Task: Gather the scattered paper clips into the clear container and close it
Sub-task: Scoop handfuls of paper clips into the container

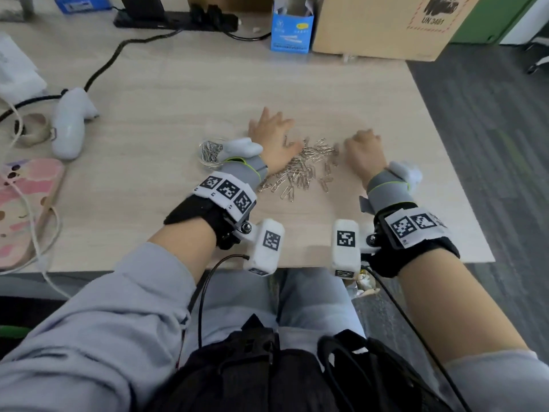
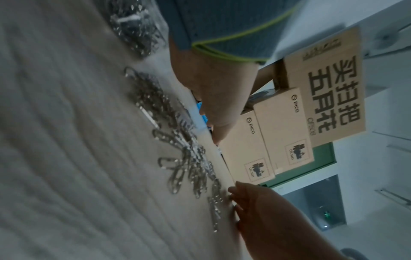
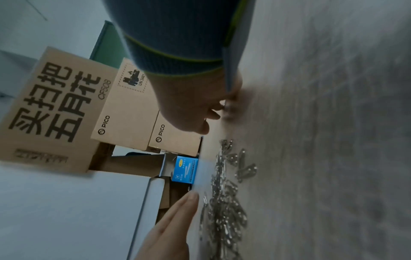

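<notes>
A pile of silver paper clips (image 1: 303,169) lies on the wooden table between my hands. The clear container (image 1: 210,153) stands open just left of my left wrist, with several clips inside. My left hand (image 1: 271,129) lies flat with straight fingers on the pile's left edge. My right hand (image 1: 361,144) has its fingers curled down at the pile's right edge. In the right wrist view a thin metal bit shows between the right hand's fingertips (image 3: 219,110). The left wrist view shows the paper clips (image 2: 184,153) and the container (image 2: 138,29). No lid is visible.
A blue carton (image 1: 291,28) and a cardboard box (image 1: 383,25) stand at the table's far edge. A white handheld device (image 1: 69,123) with a black cable, a tape roll (image 1: 34,129) and a pink board (image 1: 23,209) lie at the left. The table's right edge (image 1: 451,162) is close to my right hand.
</notes>
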The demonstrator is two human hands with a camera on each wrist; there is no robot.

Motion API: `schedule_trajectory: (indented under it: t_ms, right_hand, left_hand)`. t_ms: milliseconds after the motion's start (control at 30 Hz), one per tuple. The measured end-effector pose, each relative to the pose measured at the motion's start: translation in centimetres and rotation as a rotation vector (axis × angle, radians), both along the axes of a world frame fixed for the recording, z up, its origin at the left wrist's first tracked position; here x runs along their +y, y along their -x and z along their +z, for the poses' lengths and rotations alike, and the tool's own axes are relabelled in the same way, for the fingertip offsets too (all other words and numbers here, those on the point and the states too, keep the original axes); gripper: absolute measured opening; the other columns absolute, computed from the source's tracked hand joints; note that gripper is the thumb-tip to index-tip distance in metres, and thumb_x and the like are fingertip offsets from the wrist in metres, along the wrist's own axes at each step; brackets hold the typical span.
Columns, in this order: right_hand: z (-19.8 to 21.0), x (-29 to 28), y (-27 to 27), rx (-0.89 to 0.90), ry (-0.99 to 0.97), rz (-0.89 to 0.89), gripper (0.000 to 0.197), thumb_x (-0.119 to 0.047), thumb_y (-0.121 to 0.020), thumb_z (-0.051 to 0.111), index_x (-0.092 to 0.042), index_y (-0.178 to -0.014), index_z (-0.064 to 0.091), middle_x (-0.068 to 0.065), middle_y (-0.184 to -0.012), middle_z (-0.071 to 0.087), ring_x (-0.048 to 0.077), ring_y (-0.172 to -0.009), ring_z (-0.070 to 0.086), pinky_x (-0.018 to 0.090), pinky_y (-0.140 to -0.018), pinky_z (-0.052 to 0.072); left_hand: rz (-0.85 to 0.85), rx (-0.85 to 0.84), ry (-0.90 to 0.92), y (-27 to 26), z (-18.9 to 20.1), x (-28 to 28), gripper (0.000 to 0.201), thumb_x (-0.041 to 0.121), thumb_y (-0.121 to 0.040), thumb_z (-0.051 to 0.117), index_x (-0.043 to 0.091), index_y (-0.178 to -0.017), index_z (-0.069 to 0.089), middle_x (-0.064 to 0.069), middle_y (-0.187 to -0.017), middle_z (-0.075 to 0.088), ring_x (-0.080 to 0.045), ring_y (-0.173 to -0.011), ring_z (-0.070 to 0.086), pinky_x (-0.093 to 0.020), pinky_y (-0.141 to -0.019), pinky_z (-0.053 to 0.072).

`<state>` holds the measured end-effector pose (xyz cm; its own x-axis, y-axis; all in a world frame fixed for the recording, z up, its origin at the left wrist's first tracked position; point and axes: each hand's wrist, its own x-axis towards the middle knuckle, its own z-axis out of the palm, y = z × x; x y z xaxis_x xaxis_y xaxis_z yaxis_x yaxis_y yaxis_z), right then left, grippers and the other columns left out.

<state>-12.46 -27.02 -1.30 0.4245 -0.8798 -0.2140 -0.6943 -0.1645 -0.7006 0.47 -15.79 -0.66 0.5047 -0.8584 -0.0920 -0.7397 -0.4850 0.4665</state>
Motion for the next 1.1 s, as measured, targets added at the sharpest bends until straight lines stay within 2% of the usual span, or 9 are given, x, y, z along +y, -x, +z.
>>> schedule_trajectory:
  t_ms: [67,133,233,333,433,600,700,800,1100]
  right_hand:
    - [-0.2,0.7,0.0,0.021,0.055,0.129,0.013,-0.013,-0.091,0.041,-0.005,-0.094,0.051,0.022,-0.121,0.045,0.032,-0.124,0.038,0.042,-0.106,0.029]
    - [-0.4,1.8,0.1,-0.049,0.06,0.253,0.014,-0.012,-0.092,0.037,-0.005,-0.092,0.048,0.018,-0.112,0.047,0.028,-0.12,0.041,0.039,-0.107,0.027]
    - [-0.9,3.5,0.4,-0.189,-0.028,0.348,0.039,-0.005,-0.095,0.036,0.001,-0.132,0.046,0.015,-0.148,0.037,0.021,-0.141,0.028,0.026,-0.116,0.013]
    - [-0.5,4.9,0.5,-0.302,-0.054,0.397,0.045,0.007,-0.089,0.039,0.0,-0.133,0.047,0.017,-0.142,0.045,0.018,-0.133,0.04,0.026,-0.115,0.025]
    - [0.0,5.2,1.1,-0.346,-0.055,0.333,0.049,0.011,-0.08,0.043,0.0,-0.127,0.054,0.018,-0.127,0.06,0.013,-0.108,0.053,0.025,-0.102,0.042]
    - [0.4,4.1,2.1,-0.213,0.13,0.132,0.048,-0.015,-0.076,0.069,-0.007,-0.123,0.059,0.01,-0.124,0.06,0.016,-0.1,0.057,0.021,-0.088,0.044]
    - [0.6,4.0,2.5,-0.051,0.157,0.183,0.061,-0.026,-0.064,0.081,-0.005,-0.118,0.062,0.012,-0.111,0.063,0.024,-0.104,0.058,0.029,-0.092,0.045]
    - [0.5,4.8,2.1,-0.001,0.191,0.216,0.052,-0.025,-0.06,0.082,-0.009,-0.108,0.068,0.013,-0.106,0.063,0.027,-0.098,0.059,0.037,-0.092,0.048]
    - [-0.1,5.3,0.9,-0.271,-0.03,0.086,0.033,-0.001,-0.068,0.065,-0.008,-0.1,0.072,0.005,-0.083,0.066,0.015,-0.081,0.06,0.032,-0.085,0.053]
  left_hand:
    - [0.017,-0.023,-0.07,0.0,-1.0,-0.1,0.059,0.049,-0.091,0.04,0.021,-0.142,0.029,-0.007,-0.157,0.014,-0.03,-0.145,-0.002,-0.053,-0.115,0.001]
    - [-0.007,-0.028,-0.092,0.2,-1.6,0.3,0.059,0.052,-0.092,0.034,0.024,-0.142,0.027,-0.003,-0.158,0.009,-0.028,-0.145,-0.004,-0.053,-0.115,-0.003]
    - [-0.076,0.043,-0.078,1.0,-1.3,0.8,0.057,0.05,-0.093,0.035,0.024,-0.143,0.026,-0.001,-0.158,0.01,-0.024,-0.146,-0.002,-0.046,-0.117,-0.004]
    - [-0.201,0.136,0.04,1.8,-0.3,1.7,0.057,0.042,-0.089,0.05,0.018,-0.138,0.036,-0.006,-0.149,0.035,-0.022,-0.139,0.027,-0.034,-0.112,0.019]
    - [-0.201,0.172,0.103,1.7,1.1,3.0,0.066,0.032,-0.077,0.07,0.017,-0.135,0.043,-0.008,-0.138,0.049,-0.021,-0.128,0.045,-0.025,-0.102,0.032]
    - [-0.231,0.0,-0.166,0.7,2.2,5.0,0.105,0.051,-0.049,0.074,0.013,-0.138,0.035,-0.014,-0.142,0.038,-0.029,-0.131,0.034,-0.035,-0.108,0.029]
    - [-0.171,-0.1,-0.267,1.0,1.9,5.5,0.092,0.038,-0.062,0.08,0.014,-0.138,0.034,-0.016,-0.141,0.035,-0.036,-0.127,0.03,-0.04,-0.105,0.03]
    - [-0.125,-0.112,-0.253,1.5,1.9,5.3,0.074,0.029,-0.072,0.073,0.013,-0.136,0.038,-0.016,-0.137,0.035,-0.036,-0.124,0.032,-0.04,-0.099,0.034]
    - [-0.066,0.041,-0.025,2.5,1.8,2.5,0.055,0.014,-0.074,0.072,0.014,-0.126,0.052,-0.014,-0.122,0.056,-0.029,-0.108,0.056,-0.031,-0.09,0.041]
